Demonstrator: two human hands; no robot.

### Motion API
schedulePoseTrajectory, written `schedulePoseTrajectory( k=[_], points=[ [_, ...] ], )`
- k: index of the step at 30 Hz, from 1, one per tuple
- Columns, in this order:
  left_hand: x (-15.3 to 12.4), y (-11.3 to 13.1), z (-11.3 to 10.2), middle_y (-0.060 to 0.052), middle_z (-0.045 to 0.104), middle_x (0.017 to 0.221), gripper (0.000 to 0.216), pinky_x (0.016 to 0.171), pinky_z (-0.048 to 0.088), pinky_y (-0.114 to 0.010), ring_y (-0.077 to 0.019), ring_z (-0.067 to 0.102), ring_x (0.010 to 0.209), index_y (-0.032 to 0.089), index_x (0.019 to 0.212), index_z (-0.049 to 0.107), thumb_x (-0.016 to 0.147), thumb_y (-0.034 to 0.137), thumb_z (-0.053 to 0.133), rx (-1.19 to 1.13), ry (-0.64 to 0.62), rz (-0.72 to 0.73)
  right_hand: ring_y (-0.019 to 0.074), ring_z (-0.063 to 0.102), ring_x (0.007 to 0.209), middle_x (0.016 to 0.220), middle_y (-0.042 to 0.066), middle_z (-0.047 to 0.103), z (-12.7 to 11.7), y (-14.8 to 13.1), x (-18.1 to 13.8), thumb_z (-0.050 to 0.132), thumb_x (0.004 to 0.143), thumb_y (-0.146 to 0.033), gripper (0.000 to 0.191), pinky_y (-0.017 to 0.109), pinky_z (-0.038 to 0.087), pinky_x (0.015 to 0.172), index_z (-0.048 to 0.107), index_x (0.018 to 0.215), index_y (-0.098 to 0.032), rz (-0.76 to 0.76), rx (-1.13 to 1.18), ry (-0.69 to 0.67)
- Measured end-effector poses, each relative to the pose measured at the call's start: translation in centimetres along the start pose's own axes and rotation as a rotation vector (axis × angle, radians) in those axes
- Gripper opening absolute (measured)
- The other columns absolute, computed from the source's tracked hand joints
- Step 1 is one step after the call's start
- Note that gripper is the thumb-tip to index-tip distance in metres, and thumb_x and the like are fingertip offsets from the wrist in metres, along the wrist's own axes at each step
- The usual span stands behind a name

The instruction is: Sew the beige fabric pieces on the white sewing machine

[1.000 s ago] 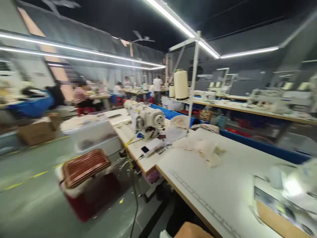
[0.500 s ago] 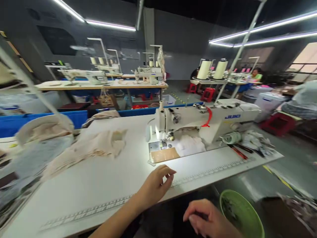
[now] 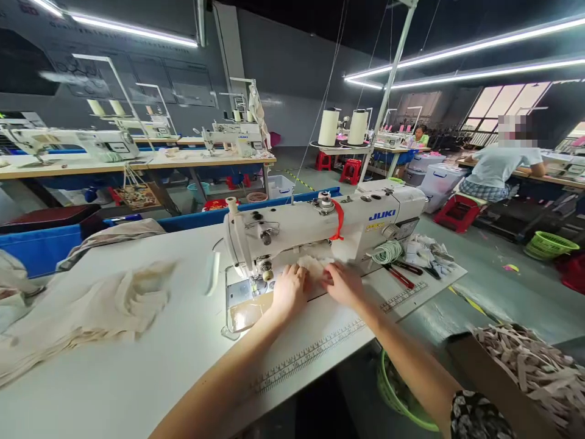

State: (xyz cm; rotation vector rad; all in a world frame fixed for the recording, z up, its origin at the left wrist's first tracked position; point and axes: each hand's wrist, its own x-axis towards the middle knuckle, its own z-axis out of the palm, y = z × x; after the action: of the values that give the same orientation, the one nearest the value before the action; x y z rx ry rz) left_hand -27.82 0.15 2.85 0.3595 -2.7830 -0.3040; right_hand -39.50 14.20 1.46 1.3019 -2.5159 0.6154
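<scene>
Clock centred on the hands. Left hand [image 3: 291,289] is resting half-curled over a bunched off-white cloth [image 3: 313,266]; right hand [image 3: 343,284] is touching the cloth's right side, thumb and fingers drawn close together. Fingertips are partly hidden, so can't tell if either is gripping. Cloth is lying between the hands, beneath the arm of a white JUKI sewing machine [image 3: 292,224] standing at 12. Shiny metal needle plate [image 3: 240,292] is showing at 9, near the left hand. Coiled pale green cord [image 3: 387,252] is sitting between 2 and 3, long red-handled tool [image 3: 400,277] lying at 3. Printed ruler strip [image 3: 301,360] is running along the white bench [image 3: 183,347] at 6. Layered beige fabric pile [image 3: 114,299] is lying farther out at 9. Green plastic basket [image 3: 392,403] is sitting below bench level, between 4 and 5.
</scene>
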Motion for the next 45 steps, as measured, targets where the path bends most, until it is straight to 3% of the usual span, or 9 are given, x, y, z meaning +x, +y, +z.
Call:
schedulePoseTrajectory(
  k=[12,17,22,26,32,35,39,42,45],
  points=[
    [0.3,-1.1,1.2,-0.009,0.071,0.101,0.028,0.082,0.049,-0.040,-0.0275,0.059,0.098,0.020,0.099,0.071,0.104,0.033,0.047,-0.134,0.139,0.055,0.0206,0.067,0.083,0.095,0.007,0.072,-0.1,0.0,0.0,0.048,0.098,-0.015,0.016,0.028,0.042,0.065,0.064,0.097,-0.021,-0.042,-0.007,0.122],
    [0.2,-0.3,0.8,-0.008,0.072,0.092,0.019,0.079,0.049,-0.036,-0.0241,0.062,0.088,0.021,0.081,0.062,0.097,0.023,0.051,-0.332,0.242,0.045,0.0203,0.068,0.073,0.086,0.007,0.073,0.0,-0.4,-0.1,0.050,0.097,-0.020,0.014,0.027,0.040,0.060,0.063,0.097,-0.020,-0.058,0.018,0.133],
    [-3.4,-0.7,-1.0,0.004,0.060,0.055,0.018,0.057,0.040,-0.025,-0.0154,0.056,0.052,0.023,0.082,0.049,0.099,0.026,0.044,-0.684,0.043,-0.198,0.0215,0.069,0.072,0.086,0.005,0.075,-0.1,1.0,-1.0,0.051,0.093,-0.025,0.020,0.028,0.045,0.059,0.065,0.106,-0.023,-0.096,0.033,0.058],
    [-8.4,-4.3,-3.6,0.006,0.054,0.049,0.019,0.056,0.037,-0.025,-0.0155,0.054,0.049,0.024,0.079,0.046,0.097,0.026,0.045,-0.661,-0.026,-0.301,0.0230,0.070,0.067,0.082,0.008,0.075,0.8,2.5,-0.5,0.048,0.092,-0.029,0.023,0.031,0.049,0.060,0.068,0.100,-0.022,-0.184,0.063,0.147],
    [-13.8,-11.5,-7.8,0.001,0.065,0.070,0.014,0.061,0.037,-0.028,-0.0210,0.064,0.073,0.022,0.085,0.062,0.095,0.025,0.053,-0.072,-0.001,-0.528,0.0206,0.066,0.054,0.071,0.005,0.071,1.0,3.2,0.2,0.048,0.092,-0.036,0.025,0.030,0.049,0.050,0.067,0.100,-0.022,-0.255,0.151,0.234],
    [-15.5,-15.1,-9.9,-0.003,0.070,0.086,0.013,0.070,0.046,-0.029,-0.0210,0.065,0.086,0.022,0.096,0.066,0.095,0.022,0.053,-0.060,0.040,-0.403,0.0199,0.064,0.049,0.071,0.005,0.071,0.8,3.3,0.0,0.047,0.095,-0.040,0.029,0.029,0.046,0.044,0.067,0.105,-0.022,-0.249,0.130,0.324],
    [-17.5,-20.8,-13.8,-0.006,0.072,0.098,0.020,0.081,0.050,-0.033,-0.0234,0.063,0.099,0.022,0.092,0.067,0.099,0.024,0.048,0.095,0.158,-0.198,0.0203,0.066,0.051,0.075,0.007,0.073,0.7,3.0,-0.3,0.046,0.097,-0.043,0.033,0.029,0.046,0.043,0.067,0.109,-0.021,-0.260,0.131,0.401],
    [-18.0,-24.4,-16.2,-0.007,0.071,0.106,0.014,0.088,0.049,-0.037,-0.0267,0.060,0.107,0.023,0.093,0.067,0.096,0.027,0.054,0.234,0.059,-0.109,0.0201,0.067,0.052,0.075,0.007,0.073,0.6,2.6,-0.3,0.048,0.097,-0.041,0.032,0.028,0.048,0.043,0.067,0.111,-0.021,-0.285,0.142,0.384],
    [-17.3,-26.0,-17.0,-0.008,0.070,0.108,0.008,0.093,0.047,-0.040,-0.0279,0.059,0.108,0.023,0.095,0.065,0.091,0.024,0.058,0.323,-0.070,-0.061,0.0199,0.068,0.053,0.073,0.005,0.072,0.7,2.5,-0.3,0.048,0.097,-0.039,0.030,0.028,0.050,0.046,0.067,0.112,-0.021,-0.305,0.173,0.353]
  ],
)
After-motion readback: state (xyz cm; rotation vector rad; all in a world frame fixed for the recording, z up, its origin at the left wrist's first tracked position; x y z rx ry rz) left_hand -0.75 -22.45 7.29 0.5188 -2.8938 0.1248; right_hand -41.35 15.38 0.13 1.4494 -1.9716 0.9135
